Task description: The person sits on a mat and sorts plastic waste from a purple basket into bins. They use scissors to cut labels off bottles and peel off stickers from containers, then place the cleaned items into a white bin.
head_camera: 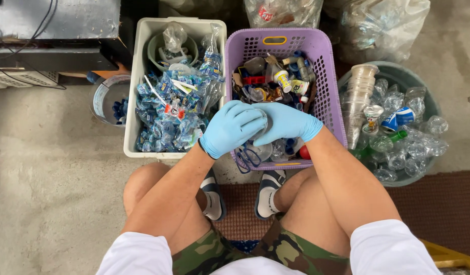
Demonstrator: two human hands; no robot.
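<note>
Blue-gloved, your left hand (230,127) and right hand (286,122) close together around a clear plastic bottle (264,121) above the purple basket (324,76) of mixed scraps, with the white bin (135,86) of torn labels left, the green tub (397,76) of crushed bottles right, on bare concrete floor (46,168).

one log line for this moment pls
left hand and right hand: gloved, both gripping clear plastic item | over purple basket | white bin left | green tub right

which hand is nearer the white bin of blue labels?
Left. The left hand hangs just past the right wall of the white bin, almost at its edge. The right hand is farther off, over the purple basket.
</note>
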